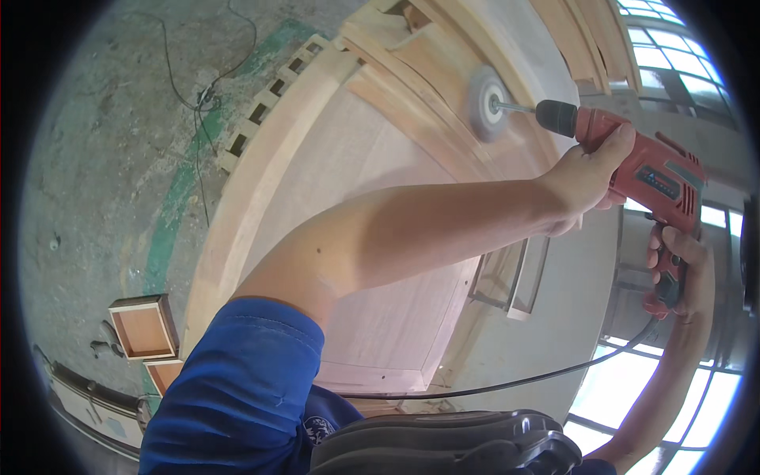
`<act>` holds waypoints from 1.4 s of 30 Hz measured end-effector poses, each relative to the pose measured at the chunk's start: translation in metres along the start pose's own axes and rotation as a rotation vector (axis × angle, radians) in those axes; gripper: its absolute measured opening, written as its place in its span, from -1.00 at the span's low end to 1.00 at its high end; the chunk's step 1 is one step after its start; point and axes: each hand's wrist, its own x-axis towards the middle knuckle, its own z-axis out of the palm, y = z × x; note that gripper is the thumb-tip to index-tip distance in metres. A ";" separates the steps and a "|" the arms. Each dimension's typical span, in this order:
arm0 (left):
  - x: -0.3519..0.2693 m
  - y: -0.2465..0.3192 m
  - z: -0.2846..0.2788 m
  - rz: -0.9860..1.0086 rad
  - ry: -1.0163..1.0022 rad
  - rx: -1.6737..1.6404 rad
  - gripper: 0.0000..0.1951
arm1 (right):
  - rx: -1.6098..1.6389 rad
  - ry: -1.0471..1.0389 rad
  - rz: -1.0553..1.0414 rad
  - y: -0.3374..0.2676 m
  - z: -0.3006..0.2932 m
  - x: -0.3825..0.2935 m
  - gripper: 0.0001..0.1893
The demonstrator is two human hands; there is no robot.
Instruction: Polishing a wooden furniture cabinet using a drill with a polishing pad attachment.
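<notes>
A red corded electric drill (659, 169) is held in both hands at the right. My left hand (588, 169) grips the front of its body, just behind the black chuck (556, 117). My right hand (683, 261) is wrapped around the rear handle by the trigger. From the chuck a metal shank runs to a round buffing or sanding wheel (489, 104), whose blurred rim suggests that it is spinning. The wheel is at the moulded edge of a pale wooden furniture piece (409, 113); whether it touches the wood I cannot tell. A flat wooden panel (392, 314) lies under my left forearm.
The drill's black cable (504, 389) runs left across the lower middle. Thin cords (199, 107) lie on the concrete floor (107, 178). A small wooden drawer (144, 328) stands at the lower left. A metal frame (516, 279) is right of the panel, and more wooden parts (585, 44) are at the top right.
</notes>
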 end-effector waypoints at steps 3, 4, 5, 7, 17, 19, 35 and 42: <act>0.002 -0.044 0.004 -0.079 0.012 0.034 -0.24 | 0.055 0.033 0.072 0.051 -0.027 -0.003 -0.58; 0.004 -0.065 0.011 -0.109 -0.006 0.021 -0.24 | 0.042 0.021 0.091 0.067 -0.044 -0.011 -0.57; 0.007 -0.086 0.018 -0.129 -0.025 0.006 -0.24 | 0.029 0.007 0.113 0.081 -0.058 -0.020 -0.56; 0.011 -0.124 0.020 -0.146 -0.022 0.015 -0.22 | 0.082 0.014 0.109 0.112 -0.064 -0.027 -0.56; 0.032 -0.290 0.032 -0.308 -0.075 0.031 -0.23 | 0.166 0.095 0.204 0.253 -0.133 -0.058 -0.59; 0.034 -0.315 0.035 -0.340 -0.088 0.019 -0.24 | 0.160 0.122 0.229 0.272 -0.142 -0.066 -0.59; 0.028 -0.249 0.030 -0.246 -0.042 -0.073 -0.25 | -0.082 0.120 0.165 0.175 -0.105 -0.046 -0.58; 0.024 -0.138 0.009 -0.008 -0.025 -0.046 -0.26 | -0.195 0.069 0.046 0.071 -0.056 -0.012 -0.54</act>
